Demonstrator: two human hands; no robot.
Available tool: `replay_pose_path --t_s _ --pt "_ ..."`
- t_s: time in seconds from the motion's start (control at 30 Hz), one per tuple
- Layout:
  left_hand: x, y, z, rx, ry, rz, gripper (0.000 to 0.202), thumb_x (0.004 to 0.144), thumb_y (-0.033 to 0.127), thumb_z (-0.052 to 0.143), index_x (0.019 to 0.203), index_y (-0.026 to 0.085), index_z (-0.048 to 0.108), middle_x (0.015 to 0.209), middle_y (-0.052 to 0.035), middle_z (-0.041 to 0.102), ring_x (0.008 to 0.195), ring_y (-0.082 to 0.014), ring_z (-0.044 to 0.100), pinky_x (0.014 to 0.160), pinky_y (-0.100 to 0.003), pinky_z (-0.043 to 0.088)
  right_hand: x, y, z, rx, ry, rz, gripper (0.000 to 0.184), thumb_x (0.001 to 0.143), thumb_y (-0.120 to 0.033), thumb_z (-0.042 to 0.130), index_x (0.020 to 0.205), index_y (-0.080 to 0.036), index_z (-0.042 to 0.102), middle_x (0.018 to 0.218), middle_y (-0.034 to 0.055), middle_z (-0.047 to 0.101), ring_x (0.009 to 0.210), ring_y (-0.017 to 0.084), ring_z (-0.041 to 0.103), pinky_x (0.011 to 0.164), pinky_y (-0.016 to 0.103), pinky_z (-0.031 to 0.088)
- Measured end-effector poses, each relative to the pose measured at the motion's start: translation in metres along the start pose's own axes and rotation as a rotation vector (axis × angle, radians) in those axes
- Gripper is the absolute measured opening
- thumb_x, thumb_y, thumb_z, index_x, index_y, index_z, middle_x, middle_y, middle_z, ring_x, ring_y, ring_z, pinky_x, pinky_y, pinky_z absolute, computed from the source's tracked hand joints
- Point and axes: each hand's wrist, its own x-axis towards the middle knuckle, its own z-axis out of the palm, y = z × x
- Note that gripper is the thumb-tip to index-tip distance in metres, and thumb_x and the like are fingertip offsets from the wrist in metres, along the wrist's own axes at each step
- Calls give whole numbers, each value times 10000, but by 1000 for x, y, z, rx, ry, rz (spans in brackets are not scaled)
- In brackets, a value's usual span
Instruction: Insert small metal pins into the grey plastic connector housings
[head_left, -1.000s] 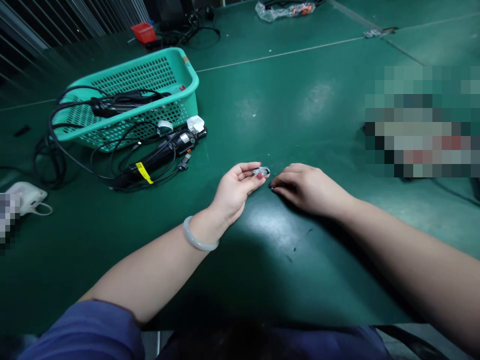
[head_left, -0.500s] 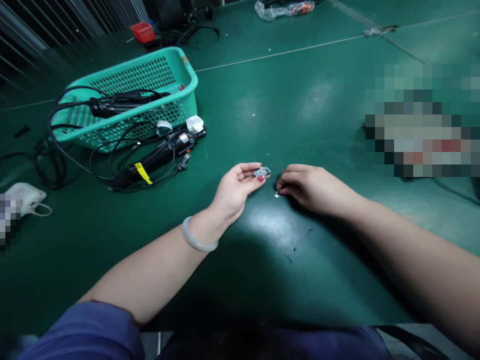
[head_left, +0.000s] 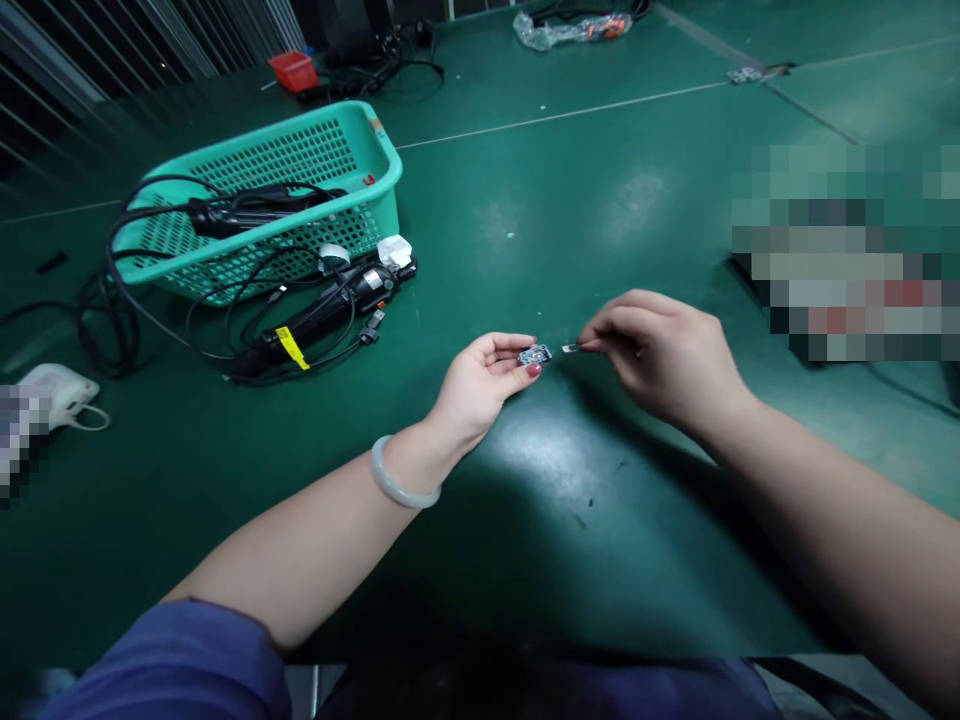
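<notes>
Between the thumb and fingers of my left hand [head_left: 484, 378] is a small circuit board [head_left: 535, 355], held a little above the green table. My right hand [head_left: 664, 345] pinches a tiny flat piece with a pale end [head_left: 570, 348]; its kind is too small to make out, and part of it is hidden by the fingertips. This piece points left at the board, with a narrow gap between the two. The right hand is raised off the table and casts a shadow below.
A green plastic basket [head_left: 386, 190] holding black cabled devices stands at the left. In front of it lies another black device [head_left: 330, 305] with a yellow tag and cables. A white object [head_left: 60, 390] is at the left edge, a red box [head_left: 294, 70] farther back. A blurred-out item lies right.
My right hand has lifted from the table with the tiny piece, which now points at the board. The left hand has barely shifted and still holds the board.
</notes>
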Motion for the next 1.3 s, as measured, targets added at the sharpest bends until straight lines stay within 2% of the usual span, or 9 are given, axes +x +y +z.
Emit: replay_pose_path --t_s 0.2,0.47,0.63,0.83,0.93,1.1,1.2,1.3 --pt "-1 -2 1 22 -22 1 278 595 52 760 833 140 647 823 -23 688 813 -122 639 936 -362 445 1 -15 13 10 -41 -64 185 832 -109 499 796 -208 650 842 50 670 752 165 623 675 282 501" --pt "0 -3 -1 41 -30 -4 299 583 60 765 846 133 643 834 -21 697 816 -118 646 932 -362 463 2 -15 19 -39 -16 -131 203 832 -85 490 798 -187 661 819 49 666 730 159 614 662 264 501" --pt "2 -4 -2 28 -30 5 278 609 67 757 857 135 652 841 -25 698 824 -118 647 953 -369 456 1 -16 17 -33 -3 -118 184 846 -117 512 812 -199 673 822 51 672 736 166 626 671 276 514" --pt "1 1 -3 -98 -3 -32 210 722 57 668 914 143 663 859 -19 693 868 -108 656 994 -345 447 0 -11 21 70 126 -23 184 869 -151 510 878 -196 688 881 59 683 780 162 638 700 285 515" --pt "0 6 -2 -214 52 -66 164 810 75 574 932 142 661 872 -24 689 902 -117 672 982 -322 474 -1 -1 29 181 113 83 176 869 -176 516 866 -192 691 867 56 689 787 164 638 718 299 513" --pt "-11 21 -8 -319 224 -74 170 822 67 548 924 126 671 874 -29 674 833 -96 679 867 -215 540 -1 12 39 357 -42 264 170 851 -228 538 818 -196 702 857 50 714 812 179 647 785 339 507" --pt "-26 32 -26 -284 350 -67 189 815 52 540 918 118 683 898 -43 678 780 -75 668 767 -158 556 0 12 39 387 -74 295 170 843 -241 540 813 -205 703 875 51 715 830 186 646 802 355 505" --pt "-46 38 -51 -138 519 -51 174 796 48 556 881 116 692 961 -54 684 756 -68 660 725 -151 560 0 10 38 398 -91 289 171 843 -246 539 798 -210 700 873 48 713 835 186 644 809 359 504"
